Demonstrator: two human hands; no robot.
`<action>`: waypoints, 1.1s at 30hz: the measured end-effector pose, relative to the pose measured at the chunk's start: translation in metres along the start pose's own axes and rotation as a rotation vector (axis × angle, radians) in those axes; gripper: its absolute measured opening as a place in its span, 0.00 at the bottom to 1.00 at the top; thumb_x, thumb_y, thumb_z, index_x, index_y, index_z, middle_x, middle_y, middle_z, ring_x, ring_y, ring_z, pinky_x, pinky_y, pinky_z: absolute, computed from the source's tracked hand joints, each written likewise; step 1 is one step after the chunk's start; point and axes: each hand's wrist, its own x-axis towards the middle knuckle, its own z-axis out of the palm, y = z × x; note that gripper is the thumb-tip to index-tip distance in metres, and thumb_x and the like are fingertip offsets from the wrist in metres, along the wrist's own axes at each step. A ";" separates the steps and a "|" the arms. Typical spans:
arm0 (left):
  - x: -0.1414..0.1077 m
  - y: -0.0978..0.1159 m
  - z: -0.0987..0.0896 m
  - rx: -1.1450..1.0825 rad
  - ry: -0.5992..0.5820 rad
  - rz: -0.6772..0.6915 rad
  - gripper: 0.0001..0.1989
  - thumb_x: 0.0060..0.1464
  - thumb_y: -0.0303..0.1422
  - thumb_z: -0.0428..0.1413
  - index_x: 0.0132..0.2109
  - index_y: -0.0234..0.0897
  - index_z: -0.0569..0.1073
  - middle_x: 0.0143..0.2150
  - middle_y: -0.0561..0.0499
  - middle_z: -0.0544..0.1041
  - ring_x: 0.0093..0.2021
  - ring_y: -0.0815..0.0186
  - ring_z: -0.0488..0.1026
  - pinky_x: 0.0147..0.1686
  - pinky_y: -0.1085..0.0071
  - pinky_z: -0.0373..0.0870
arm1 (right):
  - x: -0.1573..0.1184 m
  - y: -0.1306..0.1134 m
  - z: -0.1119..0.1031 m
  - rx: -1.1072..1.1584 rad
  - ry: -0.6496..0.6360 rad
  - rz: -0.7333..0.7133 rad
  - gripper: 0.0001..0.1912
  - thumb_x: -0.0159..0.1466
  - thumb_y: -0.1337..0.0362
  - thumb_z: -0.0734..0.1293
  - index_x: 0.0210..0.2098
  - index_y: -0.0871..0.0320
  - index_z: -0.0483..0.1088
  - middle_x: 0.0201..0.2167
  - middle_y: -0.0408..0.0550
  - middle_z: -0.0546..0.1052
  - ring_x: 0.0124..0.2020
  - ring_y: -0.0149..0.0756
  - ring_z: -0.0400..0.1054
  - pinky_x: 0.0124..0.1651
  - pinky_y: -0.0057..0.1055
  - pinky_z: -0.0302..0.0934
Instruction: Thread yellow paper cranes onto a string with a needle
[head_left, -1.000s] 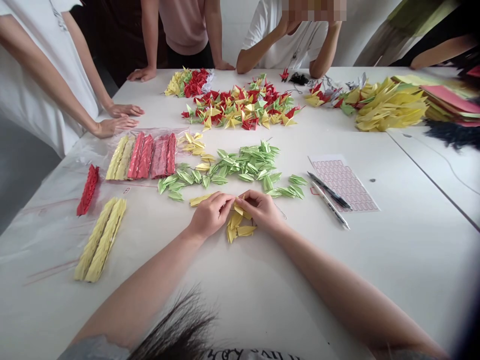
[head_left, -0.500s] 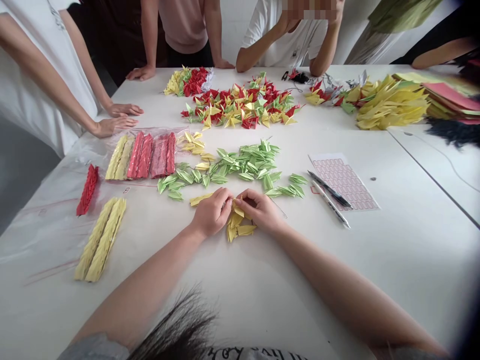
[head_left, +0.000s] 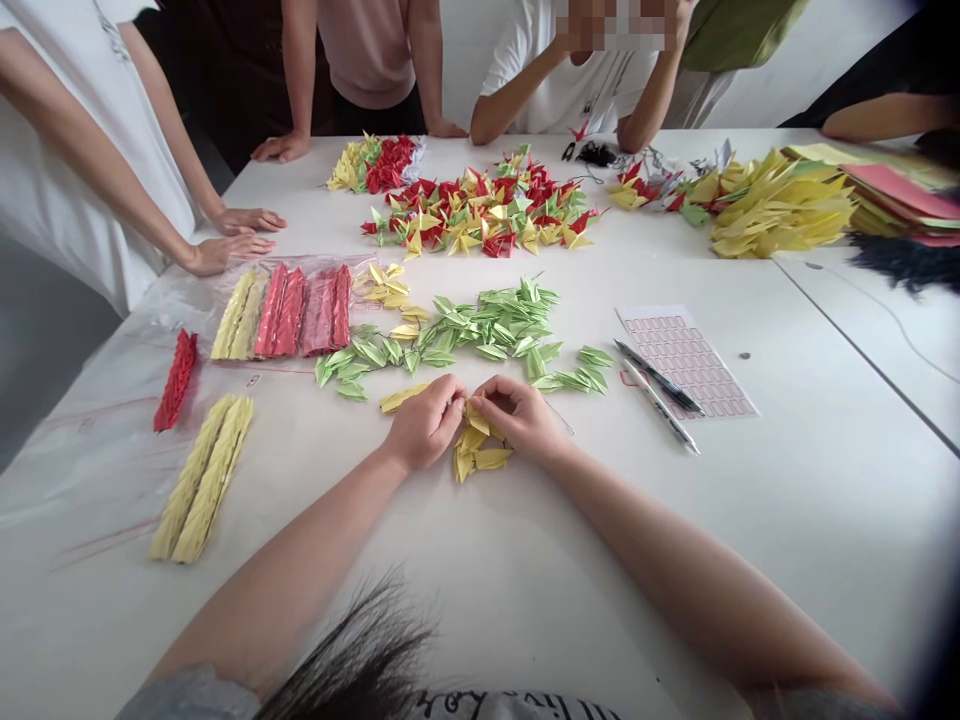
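My left hand (head_left: 426,425) and my right hand (head_left: 523,418) meet over the white table, fingers pinched close together. Between them is a small cluster of yellow folded paper pieces (head_left: 472,455), its top edge at my fingertips and its lower pieces resting on the tabletop. A yellow paper strip (head_left: 401,398) pokes out behind my left hand. Beside my right hand a thin needle-like rod (head_left: 560,417) shows. Just beyond my hands lies a string of green folded paper pieces (head_left: 495,325), with a few yellow folded pieces (head_left: 386,290) at its left end.
At left are bagged red and yellow paper bundles (head_left: 281,310), a red bundle (head_left: 175,380) and two yellow bundles (head_left: 201,480). Pens (head_left: 660,380) lie on a label sheet (head_left: 720,385). Paper cranes (head_left: 487,212) heap further back. Other people's hands (head_left: 229,250) rest on the table.
My hands stay almost in place at the yellow paper pieces, with only slight finger movement. Across the table, the seated person's head and hands have shifted slightly.
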 end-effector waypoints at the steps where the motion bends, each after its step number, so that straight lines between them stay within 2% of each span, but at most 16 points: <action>1: 0.000 0.000 0.000 -0.004 -0.003 -0.002 0.06 0.62 0.32 0.46 0.36 0.40 0.64 0.29 0.54 0.70 0.29 0.66 0.68 0.31 0.71 0.62 | 0.000 0.000 0.000 -0.004 0.001 0.001 0.17 0.62 0.49 0.66 0.32 0.58 0.69 0.23 0.42 0.68 0.24 0.29 0.58 0.27 0.27 0.54; 8: 0.000 0.003 -0.001 -0.030 -0.064 -0.037 0.05 0.62 0.32 0.46 0.37 0.40 0.64 0.28 0.56 0.69 0.28 0.67 0.67 0.30 0.71 0.60 | 0.000 0.000 0.002 0.005 0.012 0.004 0.14 0.61 0.53 0.66 0.31 0.58 0.68 0.23 0.42 0.68 0.24 0.29 0.58 0.27 0.27 0.53; 14: 0.000 0.004 -0.002 -0.078 -0.094 -0.087 0.07 0.64 0.35 0.45 0.37 0.40 0.63 0.26 0.56 0.67 0.27 0.67 0.66 0.29 0.71 0.59 | -0.001 0.000 0.002 0.010 -0.009 -0.004 0.14 0.62 0.52 0.65 0.32 0.58 0.68 0.25 0.42 0.68 0.25 0.29 0.58 0.28 0.27 0.54; 25: 0.001 0.002 -0.001 -0.085 -0.106 -0.059 0.07 0.63 0.34 0.46 0.36 0.40 0.64 0.26 0.56 0.69 0.27 0.67 0.66 0.29 0.72 0.60 | 0.000 -0.001 0.002 -0.054 0.013 -0.024 0.10 0.63 0.56 0.64 0.31 0.56 0.66 0.25 0.42 0.68 0.26 0.30 0.58 0.30 0.28 0.54; 29: 0.002 -0.001 0.000 -0.190 -0.093 -0.100 0.08 0.64 0.35 0.46 0.36 0.40 0.63 0.23 0.57 0.65 0.24 0.68 0.64 0.27 0.72 0.59 | 0.000 -0.001 0.002 -0.013 -0.002 -0.020 0.13 0.64 0.53 0.63 0.33 0.57 0.67 0.28 0.44 0.70 0.28 0.31 0.60 0.31 0.28 0.56; 33: 0.002 -0.004 0.000 -0.326 -0.052 -0.105 0.09 0.64 0.37 0.46 0.36 0.39 0.63 0.24 0.57 0.64 0.24 0.70 0.63 0.26 0.72 0.60 | 0.000 0.000 0.002 0.003 -0.011 -0.023 0.16 0.64 0.50 0.64 0.32 0.57 0.66 0.27 0.43 0.68 0.27 0.30 0.58 0.30 0.28 0.54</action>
